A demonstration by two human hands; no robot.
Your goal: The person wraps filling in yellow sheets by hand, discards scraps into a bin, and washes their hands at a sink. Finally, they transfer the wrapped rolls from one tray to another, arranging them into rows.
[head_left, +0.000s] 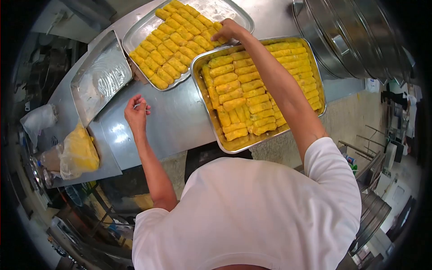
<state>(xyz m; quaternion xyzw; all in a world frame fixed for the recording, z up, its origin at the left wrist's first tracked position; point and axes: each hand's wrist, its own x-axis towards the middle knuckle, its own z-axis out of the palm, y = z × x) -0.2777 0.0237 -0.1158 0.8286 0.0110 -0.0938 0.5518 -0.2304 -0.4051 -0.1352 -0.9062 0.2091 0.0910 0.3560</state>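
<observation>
My right hand [229, 30] reaches to the right edge of a flat metal tray [240, 15] holding rows of yellow rolls [171, 45]. Its fingers are closed on a yellow roll [218, 26] at the end of a row. Above the bare metal table, my left hand [136, 113] hovers with loosely bent fingers apart and nothing in them. A deeper metal pan [211, 135] stands nearer to me, under my right forearm. Yellow rolls [229, 87] fill it, some stacked on a lower layer; my arm hides part of them.
An oblong metal tray [101, 76] with smeared residue lies at the left. A plastic bag with yellow contents [81, 150] sits by the table's left corner, near a clear plastic bag [39, 120]. Large round metal steamers [346, 36] stand at the upper right.
</observation>
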